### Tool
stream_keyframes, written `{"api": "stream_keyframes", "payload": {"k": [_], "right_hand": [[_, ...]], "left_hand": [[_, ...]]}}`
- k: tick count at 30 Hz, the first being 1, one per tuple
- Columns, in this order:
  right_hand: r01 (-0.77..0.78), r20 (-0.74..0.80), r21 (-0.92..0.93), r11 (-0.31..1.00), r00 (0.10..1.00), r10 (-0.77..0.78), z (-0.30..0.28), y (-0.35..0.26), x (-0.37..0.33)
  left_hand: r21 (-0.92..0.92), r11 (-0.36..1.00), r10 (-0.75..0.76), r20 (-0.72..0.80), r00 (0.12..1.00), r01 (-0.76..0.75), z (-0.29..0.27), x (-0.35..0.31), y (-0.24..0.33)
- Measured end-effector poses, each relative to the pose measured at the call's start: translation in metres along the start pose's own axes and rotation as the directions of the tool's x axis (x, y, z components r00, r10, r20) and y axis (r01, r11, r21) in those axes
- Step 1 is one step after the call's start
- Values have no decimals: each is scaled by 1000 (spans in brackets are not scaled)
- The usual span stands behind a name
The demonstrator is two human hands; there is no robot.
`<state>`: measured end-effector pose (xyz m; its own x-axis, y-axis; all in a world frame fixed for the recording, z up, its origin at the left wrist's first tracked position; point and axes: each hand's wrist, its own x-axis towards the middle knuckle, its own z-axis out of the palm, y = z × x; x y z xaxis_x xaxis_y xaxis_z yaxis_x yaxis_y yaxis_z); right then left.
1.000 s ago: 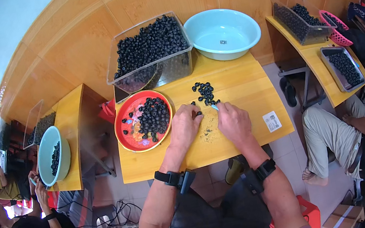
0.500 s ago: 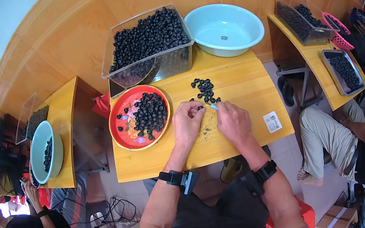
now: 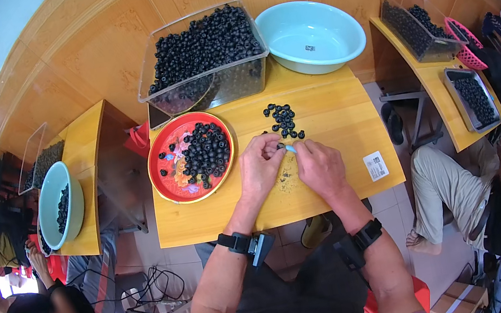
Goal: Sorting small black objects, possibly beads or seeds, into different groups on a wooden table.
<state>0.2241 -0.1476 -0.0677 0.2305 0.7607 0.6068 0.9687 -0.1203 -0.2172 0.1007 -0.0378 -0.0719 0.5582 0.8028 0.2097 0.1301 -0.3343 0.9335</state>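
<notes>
Over the middle of the wooden table, my left hand pinches a small black bead-like piece between thumb and fingertips. My right hand is closed on a slim light-blue tool; its tip meets the piece, and its working end is too small to make out. Just beyond my hands lies a loose cluster of black bead-like pieces, some showing a hole. Dark crumbs are scattered beneath my fingers. Left of my left hand, a red round tray holds many more such pieces.
Along the back stand a clear plastic bin heaped with black pieces and a light-blue basin. A white label is on the table's right. Neighbouring tables carry similar containers, with people seated on both sides.
My hands keep nearly the same place, and the light-blue tool has shifted slightly against the black piece. The whole view has moved a little. At the left, a seated person's arm has moved.
</notes>
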Motion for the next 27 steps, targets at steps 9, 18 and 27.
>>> {"api": "stream_keyframes", "payload": {"k": [9,18,27], "right_hand": [[-19,31,17,1000,999,18,0,0,0],[-65,45,-52,997,997,68,1,0,2],[-93,19,-96,991,995,96,1,-1,4]], "left_hand": [[-254,965,-58,7,998,58,0,0,-12],[-240,971,-13,-47,999,2,-5,-2,-7],[-109,991,66,-113,991,-78,-11,-4,4]]}}
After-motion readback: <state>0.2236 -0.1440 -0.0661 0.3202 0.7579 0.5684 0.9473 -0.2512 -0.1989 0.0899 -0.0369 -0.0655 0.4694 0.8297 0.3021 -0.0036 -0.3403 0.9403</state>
